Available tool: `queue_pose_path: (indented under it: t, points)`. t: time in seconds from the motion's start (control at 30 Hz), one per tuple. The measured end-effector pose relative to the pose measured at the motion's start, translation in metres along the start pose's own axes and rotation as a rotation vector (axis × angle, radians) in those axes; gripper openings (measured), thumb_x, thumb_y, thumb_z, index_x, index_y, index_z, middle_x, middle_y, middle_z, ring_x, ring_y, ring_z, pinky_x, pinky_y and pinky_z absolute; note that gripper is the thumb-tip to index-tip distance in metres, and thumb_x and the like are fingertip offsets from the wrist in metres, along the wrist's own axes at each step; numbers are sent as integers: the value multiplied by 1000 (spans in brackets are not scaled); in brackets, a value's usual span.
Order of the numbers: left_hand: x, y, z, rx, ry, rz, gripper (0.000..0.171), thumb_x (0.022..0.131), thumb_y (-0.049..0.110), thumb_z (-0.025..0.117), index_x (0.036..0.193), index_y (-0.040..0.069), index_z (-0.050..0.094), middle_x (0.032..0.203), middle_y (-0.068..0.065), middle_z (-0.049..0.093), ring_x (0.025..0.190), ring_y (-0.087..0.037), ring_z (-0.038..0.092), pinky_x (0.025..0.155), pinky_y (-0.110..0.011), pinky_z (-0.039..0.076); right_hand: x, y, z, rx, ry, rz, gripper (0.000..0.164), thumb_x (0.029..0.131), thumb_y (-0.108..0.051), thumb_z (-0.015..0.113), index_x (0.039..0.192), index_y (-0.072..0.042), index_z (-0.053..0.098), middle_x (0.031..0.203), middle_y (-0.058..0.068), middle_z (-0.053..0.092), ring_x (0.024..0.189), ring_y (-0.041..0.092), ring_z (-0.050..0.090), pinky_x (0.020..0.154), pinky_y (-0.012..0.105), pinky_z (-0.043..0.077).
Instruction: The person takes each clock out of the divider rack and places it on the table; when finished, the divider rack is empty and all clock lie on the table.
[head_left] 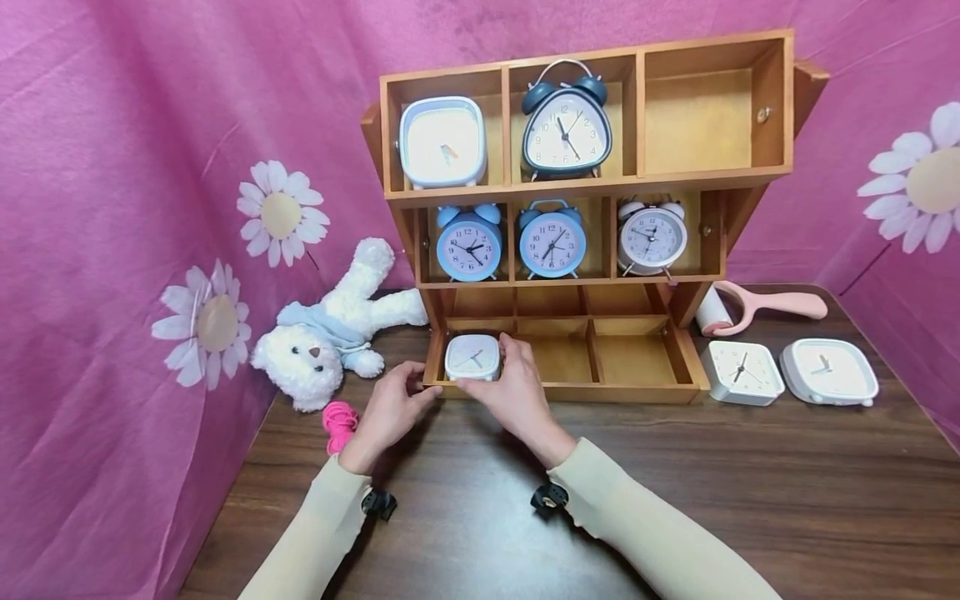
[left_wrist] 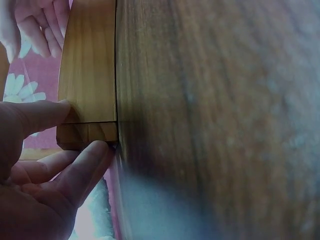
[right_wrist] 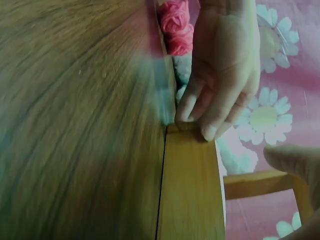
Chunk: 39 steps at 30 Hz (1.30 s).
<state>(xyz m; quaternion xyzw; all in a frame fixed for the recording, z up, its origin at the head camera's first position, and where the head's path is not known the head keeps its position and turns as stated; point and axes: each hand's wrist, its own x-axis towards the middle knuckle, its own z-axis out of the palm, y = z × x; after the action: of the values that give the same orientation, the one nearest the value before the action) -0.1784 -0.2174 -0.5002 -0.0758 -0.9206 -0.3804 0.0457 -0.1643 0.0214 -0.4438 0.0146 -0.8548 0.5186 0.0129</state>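
Observation:
A small white alarm clock (head_left: 472,357) sits in the bottom-left compartment of a tiered wooden display shelf (head_left: 630,393). My right hand (head_left: 517,392) holds this clock, its fingers along the right side and the thumb at the lower front edge. At the shelf's front left corner, my left hand (head_left: 392,408) grips the wood; in the left wrist view the thumb (left_wrist: 47,112) lies on the front board and the fingers reach around the end. The board hides the clock from both wrist views.
Alarm clocks stand on the upper tiers, including a dark green clock (head_left: 567,133). Right of the shelf lie a square white clock (head_left: 742,372), a rounded white clock (head_left: 828,372) and a pink lint roller (head_left: 780,303). At left are a white teddy bear (head_left: 300,367) and pink yarn (head_left: 340,425).

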Motion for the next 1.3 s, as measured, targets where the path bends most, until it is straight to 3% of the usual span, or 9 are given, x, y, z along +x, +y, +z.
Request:
queue_pose_path:
  t: [0.1,0.23,0.33,0.47,0.77,0.9,0.97,1.2,1.3]
  points:
    - [4,-13,5,-6,6,6,46,101,35,87,131,4,73,114,-15,80,97,-24,78,82,-38,62,0,-4,8,-8,33,24,112,81,-31,99,167,8,39,163,30,47,147,46,56,125,59,47]
    - [1,0,1,-3,5,-10,42,101,31,86,129,2,73,113,-16,80,97,-25,78,82,-39,62,0,-8,16,-2,86,50,116,80,-30,100,168,10,35,165,31,43,145,48,58,123,59,49]
    - [-5,25,-8,-3,-11,-56,39,101,24,85,130,0,73,115,-19,80,100,-29,78,88,-46,63,2,-10,21,3,103,58,117,80,-28,100,168,10,34,165,30,42,145,48,58,124,58,49]
    - [-7,29,-10,0,-9,-63,39,101,22,84,131,-1,72,116,-19,79,101,-29,78,89,-46,63,6,-10,26,-25,79,57,116,82,-26,99,169,9,32,167,29,39,146,48,58,124,57,50]
    - [12,-46,20,25,18,-17,47,98,43,88,132,13,75,114,-5,81,96,-16,77,81,-33,61,24,0,38,-118,49,37,113,82,-29,98,166,10,33,161,31,38,139,49,60,119,56,54]
    - [16,-56,24,29,24,-15,48,97,45,89,133,17,74,113,1,82,96,-11,77,83,-33,62,37,9,46,-166,66,12,114,77,-31,101,162,12,37,155,32,43,134,46,62,116,55,56]
    - [13,-48,20,15,23,-13,47,98,44,88,132,15,75,110,-1,83,94,-11,77,82,-32,62,43,15,51,-185,73,8,116,75,-32,102,160,13,38,153,32,44,134,47,62,117,55,55]
    - [-8,34,-11,-28,-2,-79,38,101,19,84,132,0,73,113,-18,82,100,-30,80,90,-48,63,63,38,68,-270,68,-4,119,72,-38,103,160,12,40,153,31,47,135,44,62,119,52,54]
    - [-11,45,-13,-9,-18,-131,38,102,17,83,134,0,72,117,-18,82,106,-31,80,96,-49,62,69,43,70,-313,41,5,120,72,-42,103,160,11,41,153,30,47,132,43,64,118,51,56]
